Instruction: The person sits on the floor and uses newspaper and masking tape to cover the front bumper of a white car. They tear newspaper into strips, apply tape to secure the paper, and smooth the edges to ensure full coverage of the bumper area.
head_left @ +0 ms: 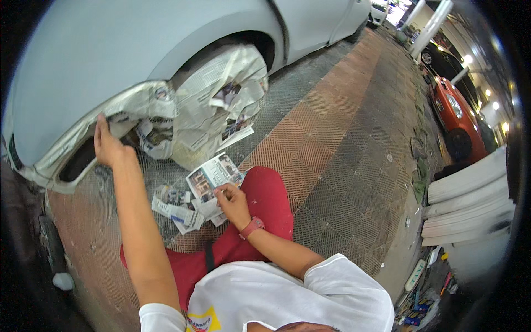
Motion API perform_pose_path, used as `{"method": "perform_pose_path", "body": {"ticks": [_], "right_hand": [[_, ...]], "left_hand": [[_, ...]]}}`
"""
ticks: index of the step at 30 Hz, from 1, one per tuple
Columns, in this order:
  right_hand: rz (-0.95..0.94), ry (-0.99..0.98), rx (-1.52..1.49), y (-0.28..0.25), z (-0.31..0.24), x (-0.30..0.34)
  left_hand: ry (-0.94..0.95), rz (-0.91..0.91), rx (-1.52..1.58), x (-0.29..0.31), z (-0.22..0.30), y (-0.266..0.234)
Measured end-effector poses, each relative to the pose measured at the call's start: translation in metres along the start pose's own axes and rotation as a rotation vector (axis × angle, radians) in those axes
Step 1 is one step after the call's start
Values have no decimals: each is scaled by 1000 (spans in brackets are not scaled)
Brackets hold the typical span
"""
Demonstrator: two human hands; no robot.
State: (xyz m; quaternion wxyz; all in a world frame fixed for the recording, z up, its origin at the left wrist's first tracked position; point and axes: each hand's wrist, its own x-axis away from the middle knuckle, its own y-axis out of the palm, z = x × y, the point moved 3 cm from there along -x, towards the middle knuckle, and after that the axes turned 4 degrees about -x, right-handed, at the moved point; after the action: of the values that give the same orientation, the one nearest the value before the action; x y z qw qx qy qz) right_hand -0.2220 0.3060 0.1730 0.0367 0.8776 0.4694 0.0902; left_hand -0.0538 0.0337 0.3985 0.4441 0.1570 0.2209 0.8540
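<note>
A pale grey car body rises at the upper left. Newspaper masking runs along its lower edge, and crumpled newspaper sheets cover the wheel. My left hand reaches up to the masked edge with its fingers stretched out, the fingertips at the paper border beside a dark opening. My right hand rests low over my folded leg, its fingers closed on the edge of a printed newspaper sheet. More loose newspaper pieces lie on the floor just left of that hand.
Ribbed floor tiles in reddish and dark bands stretch away to the right. A red car stands at the far right, near stacked pale panels. Assorted clutter lies at the lower right. A white pillar stands behind.
</note>
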Motion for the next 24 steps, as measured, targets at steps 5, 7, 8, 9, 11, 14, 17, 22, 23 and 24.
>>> {"method": "perform_pose_path", "body": {"ticks": [5, 7, 8, 9, 11, 14, 17, 22, 23, 24], "right_hand": [[-8, 47, -16, -6, 1, -5], [-13, 28, 7, -9, -2, -6], [-20, 63, 29, -10, -3, -6], [-12, 15, 12, -10, -5, -5], [-10, 1, -13, -10, -7, -5], [12, -71, -40, -12, -11, -4], [3, 13, 46, -14, -12, -4], [-3, -44, -2, -9, -15, -2], [-18, -37, -27, -7, -13, -2], [-1, -48, 0, -6, -10, -3]], "left_hand": [[154, -94, -34, -28, -15, -8], [229, -96, -199, -42, -22, -15], [292, -82, -282, -47, -23, -19], [299, -72, -364, -52, -24, -22], [303, -154, -358, -57, -20, -24], [182, -238, -384, -41, -7, -34], [81, -269, -307, 10, 14, -52], [1174, -341, -275, 138, 114, -41], [1449, -303, -234, 166, 140, -35], [1568, -262, -180, 191, 163, -30]]}}
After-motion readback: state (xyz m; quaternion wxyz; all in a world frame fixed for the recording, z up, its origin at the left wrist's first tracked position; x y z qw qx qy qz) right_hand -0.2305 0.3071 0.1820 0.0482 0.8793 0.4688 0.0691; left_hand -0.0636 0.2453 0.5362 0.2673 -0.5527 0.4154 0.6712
